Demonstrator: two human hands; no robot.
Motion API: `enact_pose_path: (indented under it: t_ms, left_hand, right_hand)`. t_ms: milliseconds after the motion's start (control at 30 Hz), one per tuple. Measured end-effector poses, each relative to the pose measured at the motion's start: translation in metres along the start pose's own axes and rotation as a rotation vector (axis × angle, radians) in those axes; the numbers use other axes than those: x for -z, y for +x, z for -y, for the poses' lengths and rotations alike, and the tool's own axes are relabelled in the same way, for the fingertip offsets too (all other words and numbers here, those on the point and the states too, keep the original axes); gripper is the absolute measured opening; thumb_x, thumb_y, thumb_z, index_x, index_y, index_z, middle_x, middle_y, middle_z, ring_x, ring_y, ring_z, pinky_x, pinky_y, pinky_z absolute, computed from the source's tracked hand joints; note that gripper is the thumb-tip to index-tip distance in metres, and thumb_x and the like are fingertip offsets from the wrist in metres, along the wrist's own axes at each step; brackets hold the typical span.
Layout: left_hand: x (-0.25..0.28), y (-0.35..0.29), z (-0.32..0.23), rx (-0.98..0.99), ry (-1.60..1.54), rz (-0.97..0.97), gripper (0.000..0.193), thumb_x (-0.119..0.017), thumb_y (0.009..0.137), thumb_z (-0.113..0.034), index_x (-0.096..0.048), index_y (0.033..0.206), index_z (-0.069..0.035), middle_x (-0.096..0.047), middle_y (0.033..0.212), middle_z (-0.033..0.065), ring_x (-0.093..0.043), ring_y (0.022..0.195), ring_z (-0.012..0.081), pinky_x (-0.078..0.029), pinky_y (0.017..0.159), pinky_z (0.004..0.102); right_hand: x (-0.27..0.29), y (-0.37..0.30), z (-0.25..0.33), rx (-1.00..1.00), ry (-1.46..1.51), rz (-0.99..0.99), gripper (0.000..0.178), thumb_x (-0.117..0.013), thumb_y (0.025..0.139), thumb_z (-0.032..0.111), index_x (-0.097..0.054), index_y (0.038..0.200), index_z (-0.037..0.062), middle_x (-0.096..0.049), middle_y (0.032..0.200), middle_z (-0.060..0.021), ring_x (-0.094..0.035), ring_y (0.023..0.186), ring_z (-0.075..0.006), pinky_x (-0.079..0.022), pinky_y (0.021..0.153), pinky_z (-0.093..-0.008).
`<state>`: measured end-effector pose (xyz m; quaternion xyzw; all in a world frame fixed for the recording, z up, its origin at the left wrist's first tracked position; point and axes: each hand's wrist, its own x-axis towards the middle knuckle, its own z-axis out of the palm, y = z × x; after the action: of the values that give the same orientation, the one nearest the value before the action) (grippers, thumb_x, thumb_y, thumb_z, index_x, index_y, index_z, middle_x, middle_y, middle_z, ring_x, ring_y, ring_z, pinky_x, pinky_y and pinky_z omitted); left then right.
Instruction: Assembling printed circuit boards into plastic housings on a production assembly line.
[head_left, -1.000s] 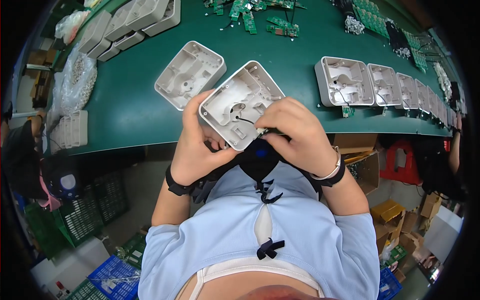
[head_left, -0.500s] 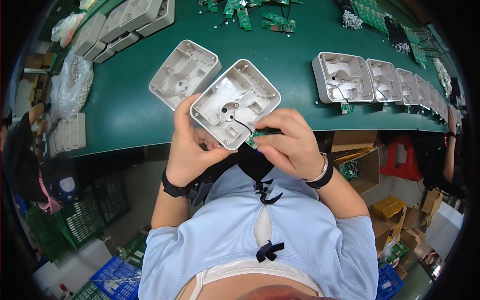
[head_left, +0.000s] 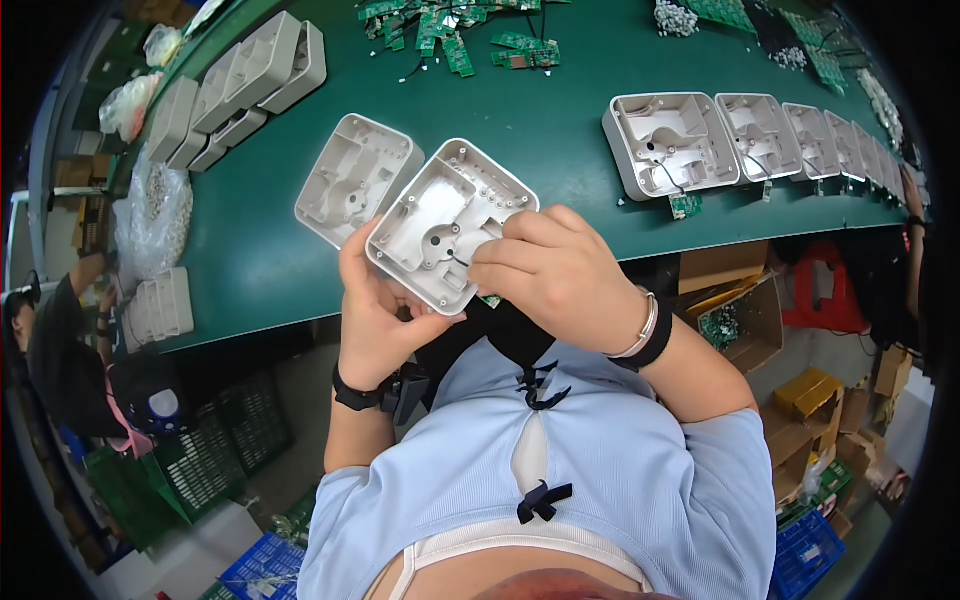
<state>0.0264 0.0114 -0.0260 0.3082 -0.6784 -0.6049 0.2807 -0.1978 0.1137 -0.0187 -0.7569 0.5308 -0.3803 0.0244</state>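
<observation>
2 ctr. housings (head_left: 424,208), 6+ R-row housings (head_left: 690,135), 8+ PCBs (head_left: 457,54), 2 blue crates (head_left: 808,546)

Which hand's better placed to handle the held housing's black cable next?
Right, probably: the right hand is over the white housing, beside its black cable, while the left hand is occupied gripping the housing.
</observation>
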Motion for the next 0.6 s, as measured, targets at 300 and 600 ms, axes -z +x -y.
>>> enact_pose_path:
  t_ms: [300,600]
  left_hand:
    - [0.006,0.020,-0.021,-0.043,0.204,0.080,0.108,-0.088,0.075,0.005,-0.027,0.164,-0.006,-0.042,0.160,0.0139,-0.070,0.113,0.0213,-0.058,0.086,0.0300]
    - [0.052,0.011,-0.030,-0.266,0.963,-0.259,0.108,-0.096,0.073,-0.023,-0.035,0.159,-0.002,-0.043,0.158,0.0238,-0.053,0.137,0.0388,-0.048,0.108,0.0478]
  right_hand:
    - [0.027,-0.008,-0.022,0.030,-0.144,0.033,0.009,-0.072,0.082,0.011,-0.071,0.091,0.0107,-0.069,0.095,0.0012,-0.064,0.093,-0.0195,-0.046,0.082,-0.0346]
    - [0.042,-0.005,-0.022,-0.083,-0.316,0.112,0.011,-0.075,0.082,0.009,-0.070,0.092,0.0090,-0.068,0.093,-0.0013,-0.063,0.091,-0.0220,-0.047,0.081,-0.0363]
